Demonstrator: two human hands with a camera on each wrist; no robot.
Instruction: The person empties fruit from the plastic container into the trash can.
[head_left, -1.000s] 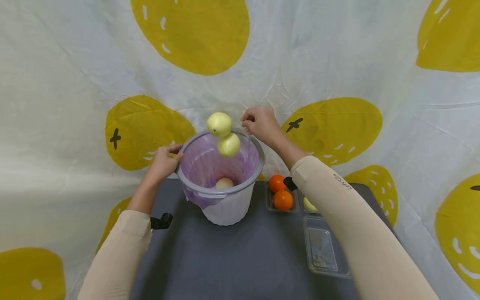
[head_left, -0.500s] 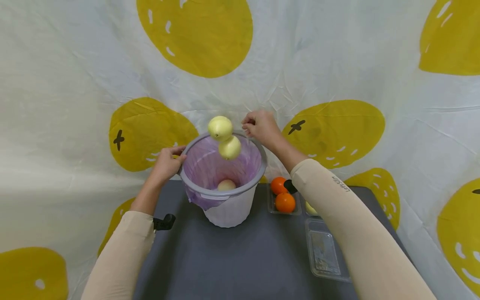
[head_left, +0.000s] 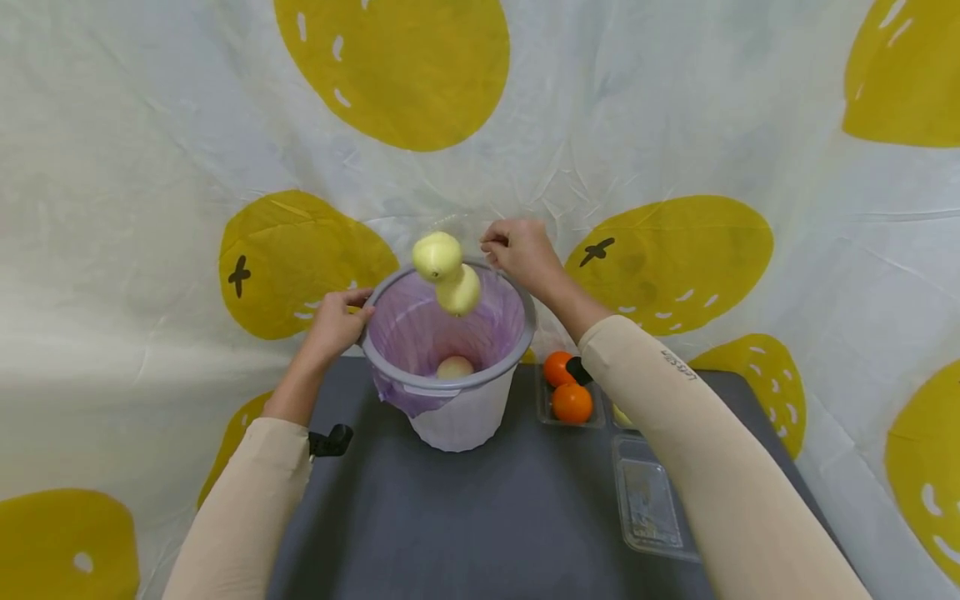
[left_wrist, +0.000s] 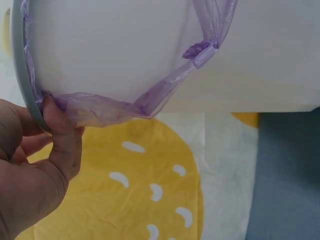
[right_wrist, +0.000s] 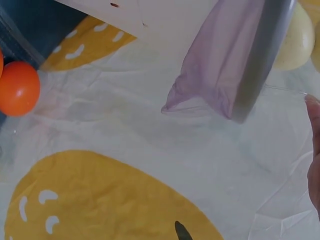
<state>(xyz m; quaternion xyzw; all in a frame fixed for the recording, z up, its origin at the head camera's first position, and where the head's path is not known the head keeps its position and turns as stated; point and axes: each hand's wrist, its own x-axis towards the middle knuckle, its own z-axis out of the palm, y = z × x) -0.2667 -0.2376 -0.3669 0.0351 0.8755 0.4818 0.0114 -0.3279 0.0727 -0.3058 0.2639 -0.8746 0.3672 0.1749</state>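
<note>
A white trash bin (head_left: 455, 423) with a grey rim and a purple bag liner (head_left: 405, 321) tilts toward me on the table. My left hand (head_left: 335, 323) grips its rim at the left, thumb over the liner edge, as the left wrist view (left_wrist: 50, 150) shows. Over the bin's mouth, my right hand (head_left: 522, 250) pinches the side of a clear plastic tray (head_left: 467, 220), hard to make out. Two smooth pale yellow fruits (head_left: 438, 256) are at the tray, one above the other. Inside the bin lies a pale round thing (head_left: 454, 367).
To the bin's right, a clear tray holds two orange fruits (head_left: 572, 403). Beside it, a pale yellow fruit (head_left: 621, 417) is mostly hidden by my right forearm. Nearer stands another clear tray (head_left: 648, 500). A fruit-printed curtain (head_left: 660, 108) hangs behind the dark table (head_left: 465, 533).
The two yellow fruits now overlap more in the head view, and the clear tray's edge shows above them. Both hands stay nearly in place; the view shifts slightly.
</note>
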